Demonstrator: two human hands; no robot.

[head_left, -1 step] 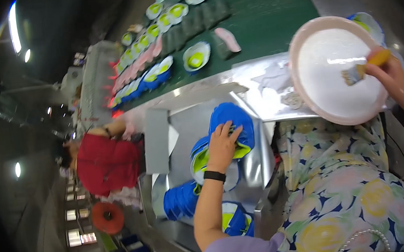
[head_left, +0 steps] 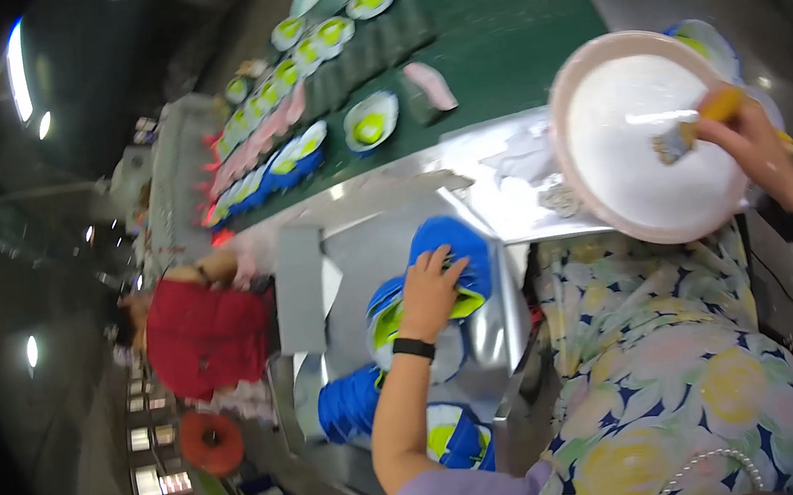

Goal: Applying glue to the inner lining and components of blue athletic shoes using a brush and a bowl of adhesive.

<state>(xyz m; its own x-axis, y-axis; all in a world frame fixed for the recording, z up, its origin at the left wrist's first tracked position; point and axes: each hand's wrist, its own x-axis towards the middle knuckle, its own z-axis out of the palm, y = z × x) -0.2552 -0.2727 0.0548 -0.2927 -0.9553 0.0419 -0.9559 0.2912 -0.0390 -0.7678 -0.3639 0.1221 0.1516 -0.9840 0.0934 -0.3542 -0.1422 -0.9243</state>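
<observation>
My right hand grips a flat brush by its yellow handle. The bristles are over the white liquid inside a wide pale pink basin; whether they touch it I cannot tell. My left hand is curled over a blue, lime-lined piece that looks like a shoe upper, fingers on its blue face. Beneath and beside that hand lie more such pieces, including a nested blue stack and a blue-and-lime one nearer me. They lie in a grey metal tray.
Beyond the basin runs a green belt carrying rows of lime-centred pieces, pink strips and dark grey ones. A crumpled cloth lies on the metal ledge. At left stands a person in red, near an orange round object.
The whole view has shifted slightly, so most things appear a little further left. Both hands keep nearly the same places over the tray and basin.
</observation>
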